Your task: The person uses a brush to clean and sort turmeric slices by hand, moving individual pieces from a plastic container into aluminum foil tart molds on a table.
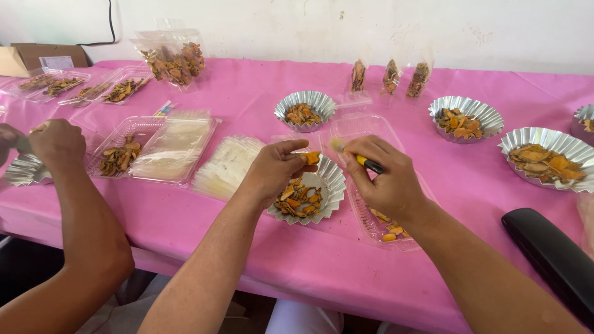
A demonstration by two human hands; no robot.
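Left hand (272, 168) pinching orange slice (311, 158) over foil dish (328, 179), right hand (383, 176) gripping small brush (362, 159)

on the pink table (260, 86): six fluted foil cups (304, 110), counting the two cut off at the left and right edges; three small filled packets (390, 77) standing near the far edge; one bigger filled bag (171, 59); three hands (273, 168) in view.

Bright, even daylight, soft shadows, glints on foil cups (465, 117), slight wide-angle edge stretch.
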